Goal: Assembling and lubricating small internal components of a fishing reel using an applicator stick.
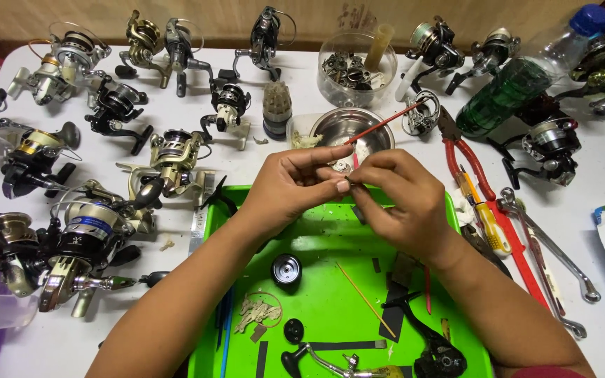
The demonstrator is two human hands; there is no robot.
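Note:
My left hand (pixel 292 185) and my right hand (pixel 397 199) meet above the far edge of a bright green tray (pixel 323 294). Between the fingertips of both hands sits a small silver reel part (pixel 343 168). My left hand pinches it from the left. My right hand also grips a thin red stick (pixel 383 124) that slants up to the right over a small steel bowl (pixel 348 126).
Many fishing reels (pixel 85 238) crowd the white table on the left and along the back. Red pliers (pixel 467 150), a screwdriver and wrenches (pixel 547 252) lie to the right. A clear tub of parts (pixel 355 70) and a green bottle (pixel 519 87) stand behind. Small parts litter the tray.

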